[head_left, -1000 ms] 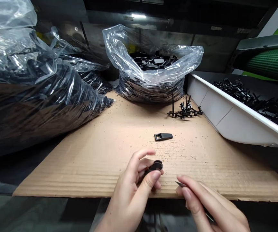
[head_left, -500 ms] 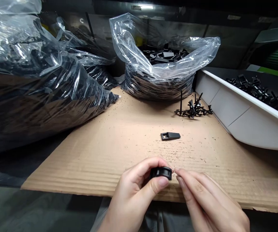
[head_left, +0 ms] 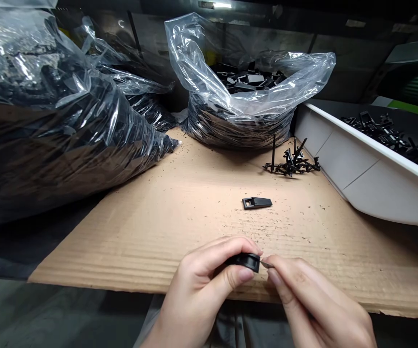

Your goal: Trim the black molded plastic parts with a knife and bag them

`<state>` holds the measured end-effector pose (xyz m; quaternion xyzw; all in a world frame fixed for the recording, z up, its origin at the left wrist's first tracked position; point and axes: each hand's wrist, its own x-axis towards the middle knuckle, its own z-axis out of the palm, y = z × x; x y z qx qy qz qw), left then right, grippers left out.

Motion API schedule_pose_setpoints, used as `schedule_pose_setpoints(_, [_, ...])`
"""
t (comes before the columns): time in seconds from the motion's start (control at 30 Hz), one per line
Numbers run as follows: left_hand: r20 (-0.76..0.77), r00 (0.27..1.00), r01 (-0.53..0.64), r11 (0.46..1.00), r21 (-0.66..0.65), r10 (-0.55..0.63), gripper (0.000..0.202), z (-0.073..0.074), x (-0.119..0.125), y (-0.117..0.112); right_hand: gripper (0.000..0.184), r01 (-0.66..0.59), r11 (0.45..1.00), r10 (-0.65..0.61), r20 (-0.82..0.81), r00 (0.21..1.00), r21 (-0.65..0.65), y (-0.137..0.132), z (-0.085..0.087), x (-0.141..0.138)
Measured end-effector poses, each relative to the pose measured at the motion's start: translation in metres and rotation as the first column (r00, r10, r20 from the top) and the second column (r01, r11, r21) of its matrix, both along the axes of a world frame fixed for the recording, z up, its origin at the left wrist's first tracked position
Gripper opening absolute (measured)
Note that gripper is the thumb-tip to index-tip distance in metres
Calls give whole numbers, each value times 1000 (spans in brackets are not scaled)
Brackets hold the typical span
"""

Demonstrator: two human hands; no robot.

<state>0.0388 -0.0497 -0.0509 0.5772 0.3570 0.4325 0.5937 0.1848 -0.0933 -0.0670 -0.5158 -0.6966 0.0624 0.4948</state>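
Note:
Between the thumb and fingers of my left hand (head_left: 209,282) is a black plastic part (head_left: 248,261), its open end turned to the right. My right hand (head_left: 314,295) pinches a small pointed metal blade (head_left: 266,264), most of it hidden by the fingers. The blade's tip is at the right end of the part; whether it touches cannot be made out. Beyond my hands a flat, tapered black plastic piece (head_left: 261,203) with a square hole lies on the cardboard (head_left: 151,227). Small dark shavings are scattered around it.
Clear plastic bags, a big one (head_left: 60,125) at left and an open one (head_left: 241,121) at the back, hold many black parts. Black sprue scraps (head_left: 291,163) lie by a white bin (head_left: 368,169) of similar scraps. The cardboard's front edge is just under my hands.
My right hand has shifted slightly, and the metal blade between its fingertips shows more clearly. The left hand still holds the black part, tilted a little differently. The view has shifted slightly.

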Motion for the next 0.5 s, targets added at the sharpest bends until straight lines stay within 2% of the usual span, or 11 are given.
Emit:
schedule_pose_setpoints(0.07, [14, 999, 47, 998, 31, -48, 21, 0, -1, 0, 14, -113, 978, 94, -112, 989, -177, 1, 6, 3])
schedule_pose_setpoints(0.17, [27, 997, 70, 996, 47, -71, 21, -1, -2, 0, 21, -240, 888, 155, -236, 959, -392, 2, 18, 5])
schedule_pose_setpoints(0.23, [22, 997, 71, 996, 59, -72, 21, -1, -2, -1, 23, -271, 843, 156, -271, 950, -465, 2, 23, 5])
schedule_pose_setpoints(0.33, [7, 998, 69, 995, 76, -70, 20, -2, -3, -1, 24, -300, 804, 154, -306, 939, -514, 4, 26, 7])
schedule_pose_setpoints(0.37, [1, 997, 73, 994, 82, -73, 20, -2, -4, -1, 25, -335, 764, 166, -334, 928, -551, 6, 27, 9])
schedule_pose_setpoints(0.4, [-6, 997, 81, 993, 88, -81, 19, -2, -4, 0, 26, -395, 696, 181, -386, 905, -599, 8, 27, 11])
schedule_pose_setpoints(0.43, [-12, 996, 87, 992, 96, -86, 20, -2, -4, 0, 26, -482, 588, 199, -462, 864, -650, 11, 28, 14])
schedule_pose_setpoints(0.5, [-21, 997, 81, 990, 120, -79, 23, -1, -4, 0, 26, -646, 309, 198, -617, 762, -698, 15, 31, 20])
